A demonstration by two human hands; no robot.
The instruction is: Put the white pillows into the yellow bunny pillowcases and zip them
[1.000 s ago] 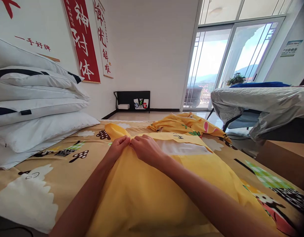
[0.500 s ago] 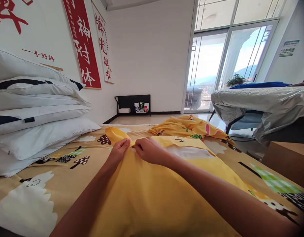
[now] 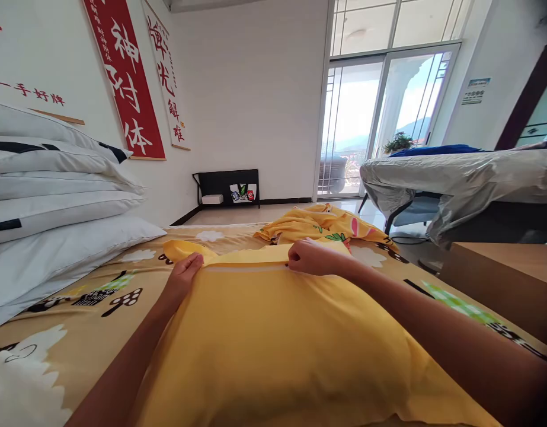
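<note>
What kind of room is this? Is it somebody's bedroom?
Probably a bedroom or guest room. Both hands, left hand and right hand, grip a yellow pillowcase on a cartoon-print bedsheet. White pillows are stacked by the wall, and a glass balcony door lets in daylight.

A bed (image 3: 77,332) with a cartoon-print sheet carries a yellow pillow (image 3: 273,344) in the foreground, a crumpled yellow cover (image 3: 317,224) beyond it, and a stack of white pillows (image 3: 55,207) on the left.

pillow (image 3: 273,332) on bed (image 3: 77,308), pillow stack (image 3: 55,207) left
</note>
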